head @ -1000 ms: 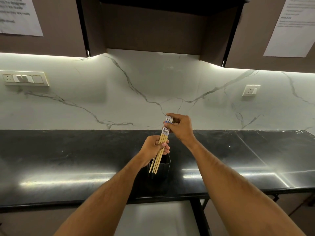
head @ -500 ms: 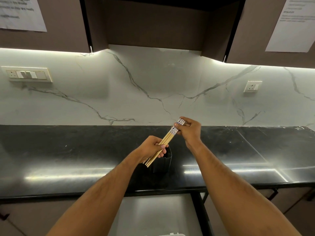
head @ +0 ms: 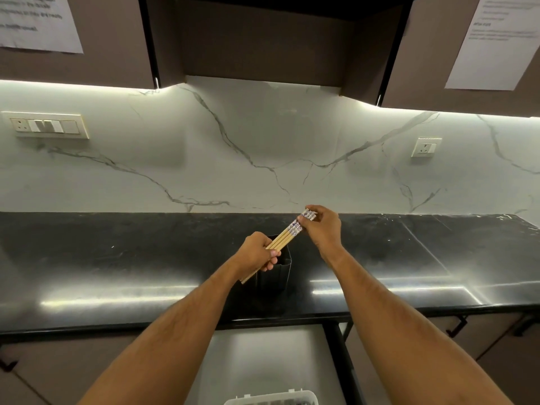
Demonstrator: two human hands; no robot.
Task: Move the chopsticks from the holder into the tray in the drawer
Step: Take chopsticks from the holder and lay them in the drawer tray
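Two white paper sheets hang on the brown cupboard doors, the left paper sheet (head: 38,21) and the right paper sheet (head: 493,39). Both have lines of dark print, but the words look too blurry to read.

Pale wooden chopsticks (head: 282,238); glossy black stone counter (head: 117,258); veined marble backsplash (head: 263,147).

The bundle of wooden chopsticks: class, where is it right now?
Head view, centre: wooden chopsticks held slanted between left hand and right hand, above the black holder.
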